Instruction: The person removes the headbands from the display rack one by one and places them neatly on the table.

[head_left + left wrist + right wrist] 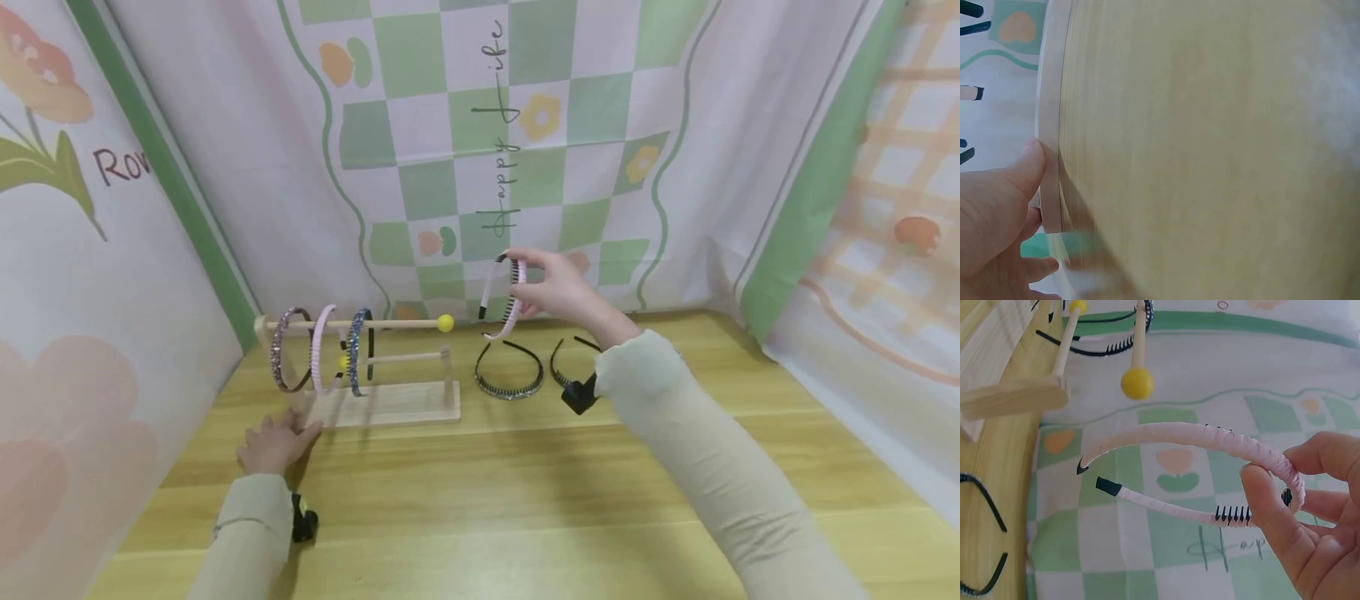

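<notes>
A pink toothed headband [514,298] is pinched between the thumb and fingers of my right hand [558,287], up in the air right of the wooden stand. In the right wrist view, the tips of the pink headband [1166,432] point toward the yellow ball [1137,383] ending the stand's upper bar. My left hand [273,446] holds the left end of the wooden stand [405,404], its thumb against the base in the left wrist view. Three headbands hang on the upper bar: a dark glittery one [279,350], a pink one [317,350] and a blue glittery one [356,350].
Two dark toothed headbands lie on the wooden table [480,500]: one [510,393] right of the stand, another [558,367] partly behind my right sleeve. The stand's lower bar [405,358] runs beneath the upper one. A checkered curtain [427,192] hangs behind.
</notes>
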Demonstrator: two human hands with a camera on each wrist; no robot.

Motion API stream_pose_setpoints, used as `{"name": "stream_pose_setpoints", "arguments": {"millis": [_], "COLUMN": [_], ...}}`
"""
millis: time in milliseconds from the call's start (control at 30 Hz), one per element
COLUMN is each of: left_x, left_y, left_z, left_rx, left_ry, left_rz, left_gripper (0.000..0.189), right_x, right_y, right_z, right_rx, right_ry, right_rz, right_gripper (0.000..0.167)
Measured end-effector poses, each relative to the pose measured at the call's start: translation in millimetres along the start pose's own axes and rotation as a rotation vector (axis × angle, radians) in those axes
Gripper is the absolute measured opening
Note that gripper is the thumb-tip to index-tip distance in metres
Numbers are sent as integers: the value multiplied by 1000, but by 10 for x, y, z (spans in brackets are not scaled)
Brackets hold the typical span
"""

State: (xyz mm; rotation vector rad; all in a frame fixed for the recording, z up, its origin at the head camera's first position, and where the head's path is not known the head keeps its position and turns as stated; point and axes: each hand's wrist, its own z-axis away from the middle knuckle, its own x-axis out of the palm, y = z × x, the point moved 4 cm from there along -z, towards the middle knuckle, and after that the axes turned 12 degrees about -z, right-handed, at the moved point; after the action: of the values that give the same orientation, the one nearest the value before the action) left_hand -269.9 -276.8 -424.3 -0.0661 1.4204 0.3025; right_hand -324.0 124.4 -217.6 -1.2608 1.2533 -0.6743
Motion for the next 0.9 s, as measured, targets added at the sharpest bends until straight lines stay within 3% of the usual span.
{"name": "stream_pose_setpoints", "arguments": {"millis": [900], "left_x": [-43], "left_y": [34], "left_z": [49], "left_rx": [-4], "left_ry": [-7], "left_rz": [-1], "left_gripper": [82], "right_x": [-1027], "right_y": [546], "right_z": [397], "right_rx": [51], "right_ry": [154], "right_rz": [-45], "right_gripper": [64]}}
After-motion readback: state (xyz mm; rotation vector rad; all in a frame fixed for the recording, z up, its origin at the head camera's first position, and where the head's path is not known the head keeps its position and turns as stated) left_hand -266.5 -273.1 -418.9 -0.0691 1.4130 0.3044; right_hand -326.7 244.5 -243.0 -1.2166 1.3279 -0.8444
